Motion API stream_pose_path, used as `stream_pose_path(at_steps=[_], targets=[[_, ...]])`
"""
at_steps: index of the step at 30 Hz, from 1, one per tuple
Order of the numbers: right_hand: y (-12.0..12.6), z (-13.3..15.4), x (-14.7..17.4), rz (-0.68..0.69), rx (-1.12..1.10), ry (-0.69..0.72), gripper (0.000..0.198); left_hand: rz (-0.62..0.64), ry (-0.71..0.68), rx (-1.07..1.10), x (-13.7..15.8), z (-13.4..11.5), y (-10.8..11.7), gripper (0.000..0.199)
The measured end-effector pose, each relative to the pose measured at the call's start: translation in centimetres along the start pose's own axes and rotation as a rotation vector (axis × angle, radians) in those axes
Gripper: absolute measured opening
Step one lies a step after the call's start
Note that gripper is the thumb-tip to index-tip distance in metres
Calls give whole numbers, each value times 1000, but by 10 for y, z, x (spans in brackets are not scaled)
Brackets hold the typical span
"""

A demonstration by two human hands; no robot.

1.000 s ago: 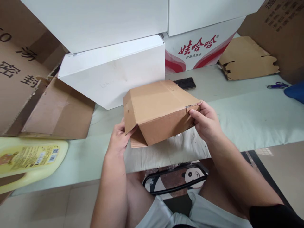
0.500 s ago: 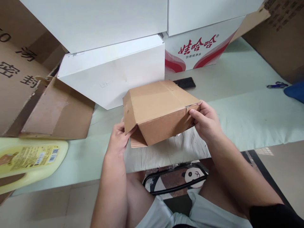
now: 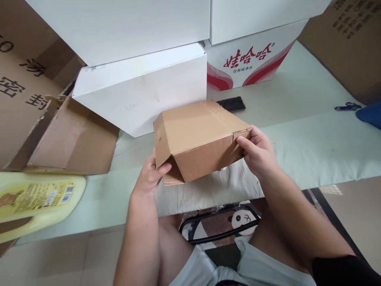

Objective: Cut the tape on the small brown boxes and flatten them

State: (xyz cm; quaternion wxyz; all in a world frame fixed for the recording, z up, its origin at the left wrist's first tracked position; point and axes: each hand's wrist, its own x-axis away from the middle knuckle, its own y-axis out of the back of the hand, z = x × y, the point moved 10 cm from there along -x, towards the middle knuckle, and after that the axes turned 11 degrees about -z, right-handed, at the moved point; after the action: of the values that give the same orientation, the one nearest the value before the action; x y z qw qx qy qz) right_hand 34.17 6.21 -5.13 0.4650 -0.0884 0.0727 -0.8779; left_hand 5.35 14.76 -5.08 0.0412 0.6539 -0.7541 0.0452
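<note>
A small brown cardboard box is held tilted over the front of the table, between both hands. One end flap on its left side stands out, and a dark gap shows beneath it. My left hand grips that flap end, its thumb at the gap's edge and its other fingers hidden behind. At the opposite corner my right hand pinches the box, thumb on the front face and fingers behind the torn-looking edge. Just past the box a black phone lies on the table, partly covered by it.
White boxes are stacked at the back, beside a white carton with red lettering. Large brown cartons stand left; another stands right. A yellow jug lies front left. A small blue object rests far right on the green tablecloth.
My left thumb has shifted a little at the flap and shows more plainly over the gap. The box and my right hand stay almost where they were.
</note>
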Motion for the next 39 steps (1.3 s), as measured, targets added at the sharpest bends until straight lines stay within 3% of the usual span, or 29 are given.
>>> stream_pose_path(at_steps=[4,11,17,23,30,34,37,39], targets=[[-2,3,1,10,-34,14,35,-17,-17,-6,0,1,3,69],[-1,3,1,6,20,12,35,-107,-48,44,-7,0,10,71],[2,6,-2,-30,69,38,32,-136,-77,94,-5,-13,15,59],[2,5,-4,-41,55,4,42,-145,-62,40,1,-21,27,43],[-4,-15,2,45,81,-202,32,90,66,-240,11,-15,18,33],[-9,-14,5,76,64,-252,23,205,68,-360,17,-18,15,29],[-4,-10,2,-3,39,-234,18,262,29,-330,17,-21,15,28],[1,-7,0,-48,21,-202,17,200,-23,-179,10,-25,23,36]])
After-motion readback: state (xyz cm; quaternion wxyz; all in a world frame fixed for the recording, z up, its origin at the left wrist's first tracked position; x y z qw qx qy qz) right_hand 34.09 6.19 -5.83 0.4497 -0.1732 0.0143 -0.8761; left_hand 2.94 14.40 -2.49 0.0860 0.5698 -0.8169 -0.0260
